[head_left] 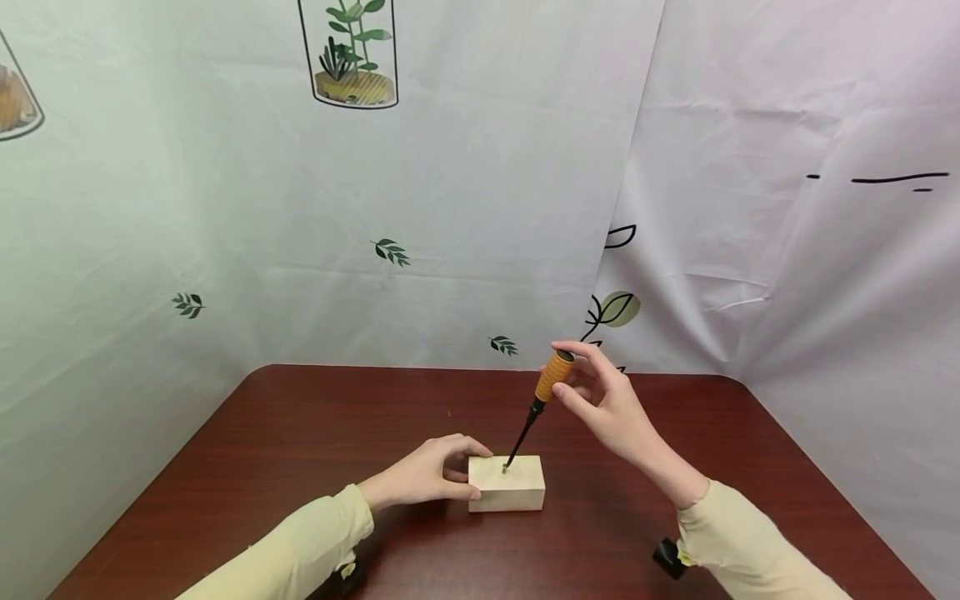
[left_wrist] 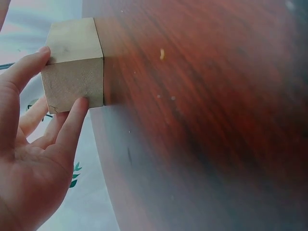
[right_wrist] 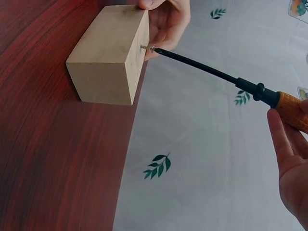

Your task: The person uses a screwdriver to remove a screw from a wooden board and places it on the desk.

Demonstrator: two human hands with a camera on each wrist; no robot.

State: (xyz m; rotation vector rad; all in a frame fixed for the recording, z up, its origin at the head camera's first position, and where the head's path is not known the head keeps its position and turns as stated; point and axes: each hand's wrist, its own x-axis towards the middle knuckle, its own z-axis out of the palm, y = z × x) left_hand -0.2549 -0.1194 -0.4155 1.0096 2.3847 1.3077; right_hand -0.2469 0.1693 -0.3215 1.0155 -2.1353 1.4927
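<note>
A pale wooden block (head_left: pixel 507 498) lies on the table, and my left hand (head_left: pixel 423 477) grips its left end with the thumb at the front and fingers behind. The left wrist view shows the block's end face (left_wrist: pixel 72 84) between those fingers. A small screw (right_wrist: pixel 144 47) stands partly out of the block's top face. My right hand (head_left: pixel 613 410) holds a screwdriver (head_left: pixel 553 377) by its orange ribbed handle, thumb on one side and a finger over the butt. The tilted black shaft (right_wrist: pixel 202 66) meets the screw head with its tip.
The dark red wooden table (head_left: pixel 337 417) has rounded far corners. Behind it and along both sides hangs a white cloth (head_left: pixel 465 183) printed with leaves and plant jars. A black object (head_left: pixel 669 558) is at the right sleeve. A small yellowish bit (left_wrist: pixel 162 54) lies on the table.
</note>
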